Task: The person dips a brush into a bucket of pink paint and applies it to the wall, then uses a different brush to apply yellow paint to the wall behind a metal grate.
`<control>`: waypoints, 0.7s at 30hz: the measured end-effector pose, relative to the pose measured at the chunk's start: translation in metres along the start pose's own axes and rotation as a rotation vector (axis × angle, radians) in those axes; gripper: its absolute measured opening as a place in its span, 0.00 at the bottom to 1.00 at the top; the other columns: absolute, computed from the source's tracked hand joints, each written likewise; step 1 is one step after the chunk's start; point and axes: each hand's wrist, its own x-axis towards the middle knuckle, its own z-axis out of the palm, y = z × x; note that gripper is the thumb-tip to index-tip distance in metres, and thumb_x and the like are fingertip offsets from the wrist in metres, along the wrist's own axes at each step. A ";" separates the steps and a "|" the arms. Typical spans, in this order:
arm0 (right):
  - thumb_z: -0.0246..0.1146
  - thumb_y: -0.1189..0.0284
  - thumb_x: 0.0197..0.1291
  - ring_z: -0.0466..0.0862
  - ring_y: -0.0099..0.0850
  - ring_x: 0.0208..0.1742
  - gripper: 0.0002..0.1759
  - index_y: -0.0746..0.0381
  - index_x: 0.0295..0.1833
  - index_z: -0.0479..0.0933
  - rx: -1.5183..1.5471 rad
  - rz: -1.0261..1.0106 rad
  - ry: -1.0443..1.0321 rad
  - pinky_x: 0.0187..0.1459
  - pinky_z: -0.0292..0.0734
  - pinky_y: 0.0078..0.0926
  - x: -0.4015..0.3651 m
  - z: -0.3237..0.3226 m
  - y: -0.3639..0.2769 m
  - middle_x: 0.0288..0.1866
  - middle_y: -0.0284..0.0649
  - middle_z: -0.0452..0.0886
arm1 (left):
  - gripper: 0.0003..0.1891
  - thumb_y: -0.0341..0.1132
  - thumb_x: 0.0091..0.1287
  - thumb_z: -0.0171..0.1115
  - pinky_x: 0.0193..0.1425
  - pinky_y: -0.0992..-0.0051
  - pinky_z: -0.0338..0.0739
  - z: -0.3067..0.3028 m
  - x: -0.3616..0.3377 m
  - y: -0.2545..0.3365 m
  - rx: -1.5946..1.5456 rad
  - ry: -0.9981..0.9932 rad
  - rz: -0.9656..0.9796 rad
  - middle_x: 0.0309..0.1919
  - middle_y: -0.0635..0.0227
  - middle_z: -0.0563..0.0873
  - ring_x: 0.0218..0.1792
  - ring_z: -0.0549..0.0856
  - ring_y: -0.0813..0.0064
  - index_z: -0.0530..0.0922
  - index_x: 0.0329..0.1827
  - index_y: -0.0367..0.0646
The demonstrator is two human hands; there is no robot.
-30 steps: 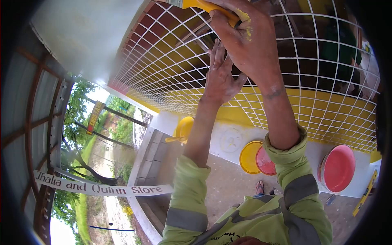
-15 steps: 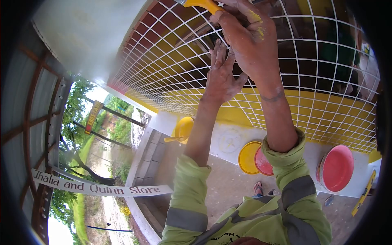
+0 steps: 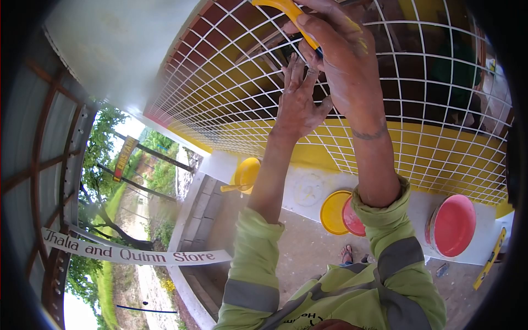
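My right hand (image 3: 347,63) is raised at the top of the view, closed around the yellow handle of a paintbrush (image 3: 286,10). The bristles lie beyond the upper frame edge. Yellow paint marks the back of this hand. Lower and to the left, my left hand (image 3: 297,102) reaches up with its fingers stretched against the white wire grille (image 3: 410,93); nothing shows in its palm. Behind the grille are a yellow painted wall band and a dark opening.
Below the grille stand a yellow bucket (image 3: 335,215), a pink-coated tub (image 3: 353,217) and a larger pink-coated bucket (image 3: 455,225). A yellow dipper (image 3: 247,173) is at the left by the white wall base. A yellow spirit level (image 3: 491,258) leans at right. A store sign (image 3: 137,254) hangs left.
My right hand has turned and shifted slightly right, and more of the brush handle shows, now slanting down through the fingers. My left hand stays on the grille.
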 end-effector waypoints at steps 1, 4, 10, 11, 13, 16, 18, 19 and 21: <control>0.58 0.75 0.75 0.72 0.14 0.26 0.22 0.73 0.69 0.71 0.014 0.004 0.001 0.24 0.66 0.09 0.000 0.000 0.000 0.38 0.40 0.83 | 0.44 0.41 0.56 0.72 0.81 0.39 0.49 0.001 0.000 -0.001 0.001 -0.009 -0.007 0.74 0.44 0.63 0.79 0.54 0.38 0.63 0.78 0.46; 0.58 0.75 0.75 0.72 0.14 0.26 0.22 0.73 0.69 0.71 0.065 0.007 -0.002 0.25 0.67 0.09 0.000 -0.003 0.003 0.38 0.40 0.83 | 0.45 0.41 0.57 0.71 0.82 0.40 0.48 -0.002 0.000 0.002 -0.041 -0.031 -0.042 0.74 0.44 0.63 0.79 0.54 0.38 0.61 0.79 0.46; 0.57 0.74 0.76 0.72 0.14 0.27 0.22 0.73 0.69 0.71 0.145 0.024 0.001 0.28 0.68 0.11 0.000 -0.008 0.007 0.38 0.40 0.82 | 0.45 0.39 0.56 0.72 0.82 0.41 0.48 -0.009 0.002 0.006 -0.152 0.008 -0.050 0.75 0.46 0.62 0.79 0.54 0.39 0.61 0.79 0.47; 0.57 0.74 0.76 0.72 0.15 0.28 0.22 0.73 0.69 0.70 0.156 0.031 0.001 0.28 0.68 0.11 -0.001 -0.008 0.005 0.38 0.40 0.82 | 0.45 0.39 0.56 0.72 0.82 0.41 0.48 -0.008 0.002 0.007 -0.178 0.021 -0.047 0.75 0.46 0.62 0.79 0.54 0.39 0.61 0.79 0.47; 0.56 0.74 0.76 0.72 0.15 0.28 0.22 0.73 0.70 0.70 0.180 0.038 0.005 0.28 0.68 0.11 -0.003 -0.007 -0.001 0.39 0.40 0.82 | 0.46 0.39 0.56 0.72 0.82 0.41 0.48 -0.005 0.001 0.006 -0.124 0.003 -0.043 0.75 0.47 0.61 0.79 0.54 0.39 0.61 0.79 0.48; 0.57 0.73 0.76 0.73 0.15 0.29 0.22 0.73 0.70 0.70 0.203 0.035 0.014 0.28 0.69 0.12 -0.006 -0.003 -0.010 0.40 0.41 0.82 | 0.48 0.38 0.56 0.73 0.82 0.41 0.48 -0.002 0.001 0.001 -0.107 0.013 -0.025 0.77 0.47 0.60 0.79 0.54 0.39 0.59 0.81 0.50; 0.57 0.72 0.76 0.73 0.15 0.29 0.22 0.73 0.70 0.70 0.193 0.040 0.022 0.29 0.69 0.12 -0.007 -0.003 -0.012 0.40 0.41 0.82 | 0.49 0.38 0.56 0.73 0.82 0.41 0.48 -0.001 0.001 0.000 -0.106 0.014 -0.021 0.78 0.48 0.59 0.79 0.54 0.39 0.57 0.82 0.51; 0.57 0.72 0.76 0.73 0.16 0.29 0.22 0.73 0.70 0.70 0.182 0.042 0.019 0.29 0.69 0.12 -0.006 -0.005 -0.010 0.40 0.41 0.82 | 0.50 0.38 0.56 0.73 0.82 0.41 0.48 -0.001 0.001 0.000 -0.099 0.008 -0.025 0.79 0.48 0.58 0.79 0.54 0.40 0.56 0.82 0.51; 0.57 0.72 0.76 0.72 0.16 0.28 0.23 0.73 0.69 0.70 0.160 0.046 0.014 0.29 0.69 0.13 -0.002 -0.008 -0.006 0.40 0.41 0.82 | 0.51 0.39 0.56 0.73 0.82 0.42 0.48 -0.004 0.001 0.003 -0.115 0.002 -0.049 0.79 0.48 0.57 0.79 0.54 0.40 0.55 0.83 0.52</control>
